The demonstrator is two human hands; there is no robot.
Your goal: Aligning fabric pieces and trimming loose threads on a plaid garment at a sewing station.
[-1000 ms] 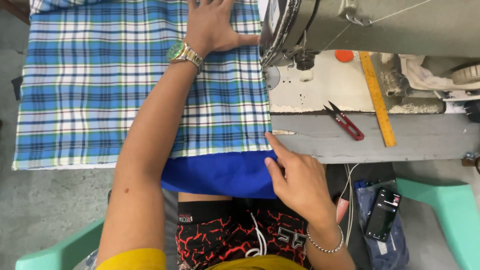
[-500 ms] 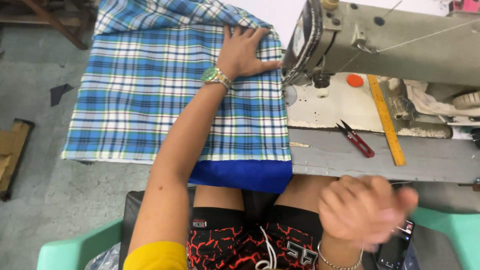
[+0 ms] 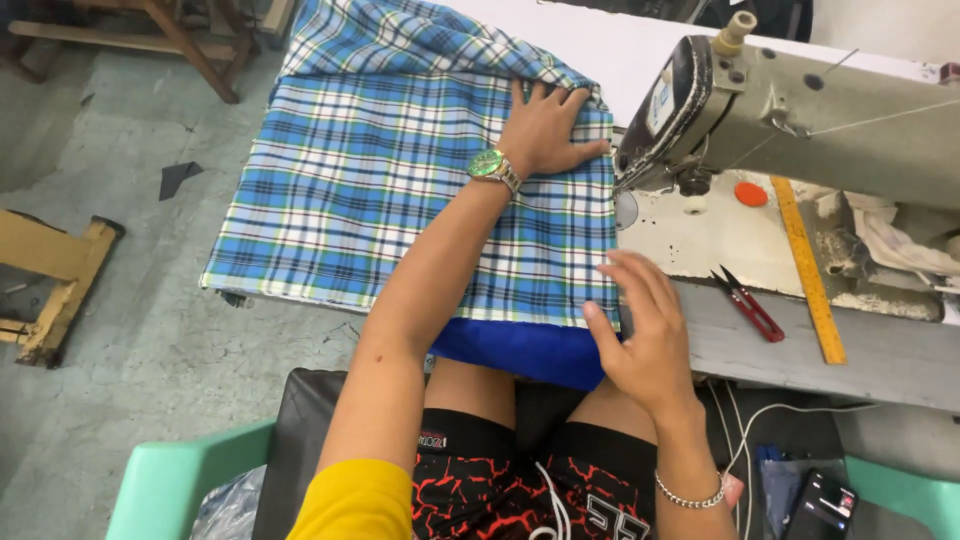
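Left hand lies flat, fingers spread, pressing the plaid cloth down just left of the sewing machine head; it grips nothing. Right hand is open and relaxed, fingertips touching the cloth's near right corner at the table edge; no pinch visible. Blue cloth hangs below the plaid, just left of the right hand, over the person's lap.

To do this well, I judge: keep the left palm flat so the layers don't creep, square the right-side edge with the right fingertips, and keep it parallel to the machine bed.

Edges and room: the plaid's right edge runs between the two hands, close to the needle area. Left of the left hand the cloth spreads wide and overhangs the table, so there's free room there. Right of the right hand lie red snips and a yellow ruler, near but apart, which limits sliding that way.
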